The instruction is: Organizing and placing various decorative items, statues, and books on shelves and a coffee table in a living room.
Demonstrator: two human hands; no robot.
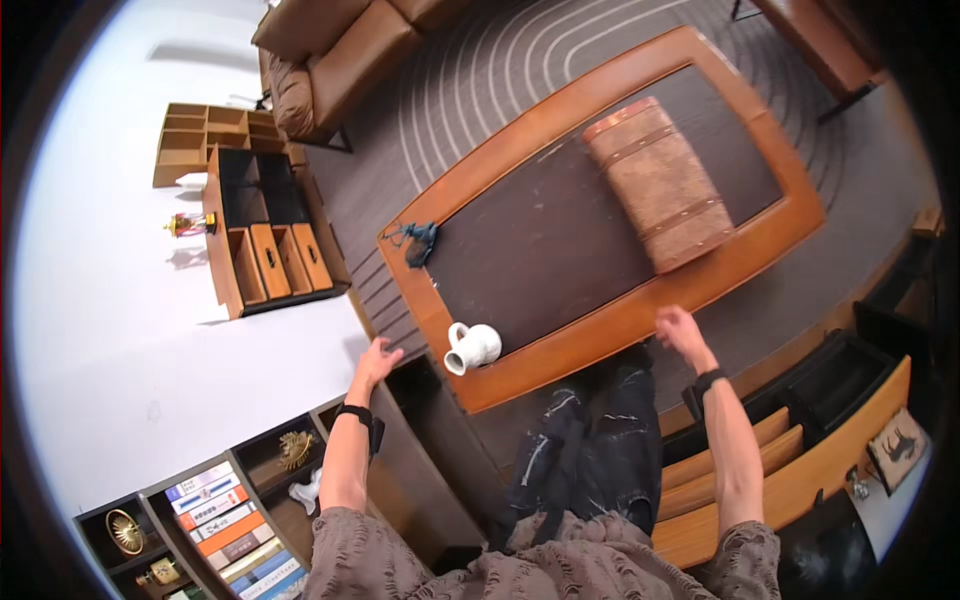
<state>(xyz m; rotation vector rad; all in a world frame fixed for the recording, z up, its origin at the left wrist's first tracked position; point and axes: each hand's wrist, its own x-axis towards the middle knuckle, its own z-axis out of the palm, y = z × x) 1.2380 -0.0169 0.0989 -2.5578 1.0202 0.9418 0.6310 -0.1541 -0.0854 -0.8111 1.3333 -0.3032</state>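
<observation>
My left hand (379,361) is raised with its fingers apart and nothing in it, close to the upper end of a tall shelf unit. To its right a white ceramic pitcher (478,348) stands at the corner of a coffee table (551,375), its handle towards the far side. My right hand (681,334) hangs over the table's near edge, fingers loosely curled and slightly blurred, with nothing seen in it. Beyond that hand a brown suitcase-style box (660,184) with straps lies on the dark tabletop. A dark teal figurine (416,244) sits at the table's left end.
Left of me a shelf unit (251,480) holds books (229,525) and gold ornaments (296,450). A cabinet with wooden drawers (271,259) is against the white wall. A brown leather sofa (360,60) stands beyond the table. Wooden furniture (795,480) lies close on my right.
</observation>
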